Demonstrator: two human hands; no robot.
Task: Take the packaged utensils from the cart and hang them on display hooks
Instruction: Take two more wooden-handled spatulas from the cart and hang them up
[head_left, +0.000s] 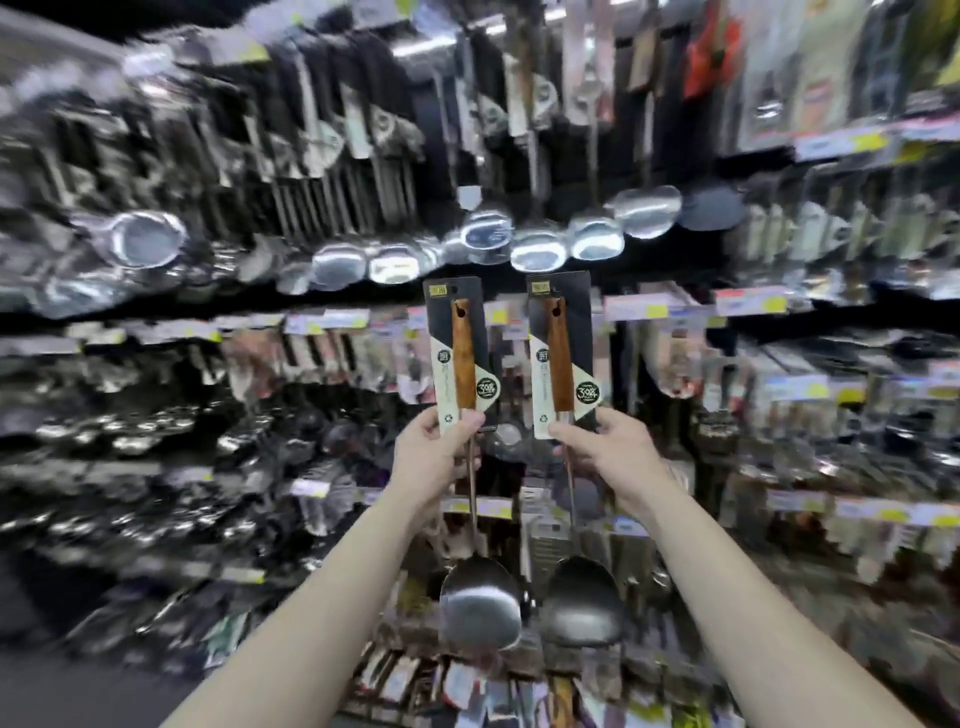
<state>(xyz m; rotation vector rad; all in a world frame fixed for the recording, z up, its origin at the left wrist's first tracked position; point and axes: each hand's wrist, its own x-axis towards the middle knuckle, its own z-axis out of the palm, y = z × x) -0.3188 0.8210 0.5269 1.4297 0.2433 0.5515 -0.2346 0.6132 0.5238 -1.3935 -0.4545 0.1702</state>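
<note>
I hold up two packaged ladles side by side in front of the display wall. My left hand (434, 451) pinches the lower end of the left ladle's card (460, 358), which has a wooden handle on black-and-white cardboard. Its steel bowl (480, 603) hangs below my wrist. My right hand (597, 448) pinches the bottom of the right ladle's card (563, 353), and that ladle's bowl (582, 603) hangs beside the first. Both cards stand upright, a little apart, below a row of hanging steel ladles (540, 249). The cart is out of view.
The wall is packed with hanging utensils on hooks, blurred by motion: strainers (148, 239) upper left, spatulas and tongs (358, 130) above, packaged goods (857, 223) at right. Shelf rails carry yellow price tags (763, 301). More packaged items (467, 686) hang low in front.
</note>
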